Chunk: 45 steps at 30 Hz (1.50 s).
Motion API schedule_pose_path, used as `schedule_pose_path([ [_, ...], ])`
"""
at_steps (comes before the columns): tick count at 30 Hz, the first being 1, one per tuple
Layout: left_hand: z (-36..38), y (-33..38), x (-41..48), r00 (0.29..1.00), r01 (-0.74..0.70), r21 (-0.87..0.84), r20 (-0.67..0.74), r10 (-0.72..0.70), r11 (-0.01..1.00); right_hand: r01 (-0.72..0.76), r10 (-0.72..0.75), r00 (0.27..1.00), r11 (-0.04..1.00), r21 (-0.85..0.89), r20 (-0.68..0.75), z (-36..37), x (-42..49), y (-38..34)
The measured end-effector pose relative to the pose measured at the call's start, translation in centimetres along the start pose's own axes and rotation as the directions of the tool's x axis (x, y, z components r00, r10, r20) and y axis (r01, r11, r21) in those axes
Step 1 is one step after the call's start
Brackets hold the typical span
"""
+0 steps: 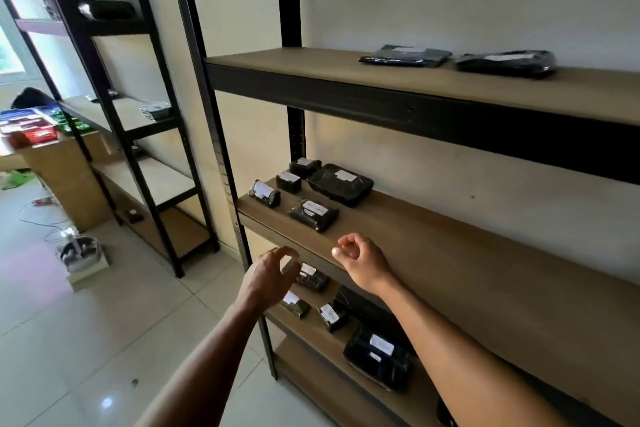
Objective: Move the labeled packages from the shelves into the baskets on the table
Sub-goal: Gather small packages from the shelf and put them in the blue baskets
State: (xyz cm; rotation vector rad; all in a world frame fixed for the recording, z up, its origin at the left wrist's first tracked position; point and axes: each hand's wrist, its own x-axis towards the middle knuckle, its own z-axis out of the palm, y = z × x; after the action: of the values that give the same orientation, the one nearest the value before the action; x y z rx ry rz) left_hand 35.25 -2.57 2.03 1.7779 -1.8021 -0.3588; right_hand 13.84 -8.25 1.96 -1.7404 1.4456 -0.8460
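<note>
Two bare arms reach up from the bottom of the frame. The left hand (268, 274) is in the lower middle. Its fingers are spread and a little bent, and it holds nothing. The right hand (360, 260) is just beside it, at the front edge of the middle shelf (450, 253). Its fingers are curled into a loose fist with nothing inside. Five labeled packages (313, 215) lie on that shelf, just above the hands. More packages (379, 357) lie on the shelf below.
</note>
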Motion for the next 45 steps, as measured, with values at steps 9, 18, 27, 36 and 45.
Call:
schedule_pose_path([
  [9,2.3,-6.5,9.6,0.975,-0.202,0.062,-0.08,0.207,0.977,-0.187,0.185,0.963,0.982,0.006,-0.197,3.8,10.5,0.2],
  [18,4.2,-8.8,11.8,0.953,-0.292,0.099,-0.047,0.298,0.951,-0.25,0.175,0.934,0.943,-0.219,-0.312,5.7,14.3,0.5],
  [27,4.9,-9.3,12.3,0.952,-0.306,0.078,0.003,0.307,0.949,-0.141,0.036,0.901,0.967,-0.214,-0.433,6.9,13.0,-0.5],
  [36,3.6,-9.1,12.3,0.958,-0.278,-0.094,0.046,0.283,0.956,-0.101,0.169,0.903,0.977,0.187,-0.396,6.7,10.3,-3.9],
  [45,-2.2,-2.3,13.6,0.969,-0.098,-0.533,0.143,0.203,0.841,0.098,0.004,0.941,0.953,0.285,-0.337,5.0,3.8,-7.3],
])
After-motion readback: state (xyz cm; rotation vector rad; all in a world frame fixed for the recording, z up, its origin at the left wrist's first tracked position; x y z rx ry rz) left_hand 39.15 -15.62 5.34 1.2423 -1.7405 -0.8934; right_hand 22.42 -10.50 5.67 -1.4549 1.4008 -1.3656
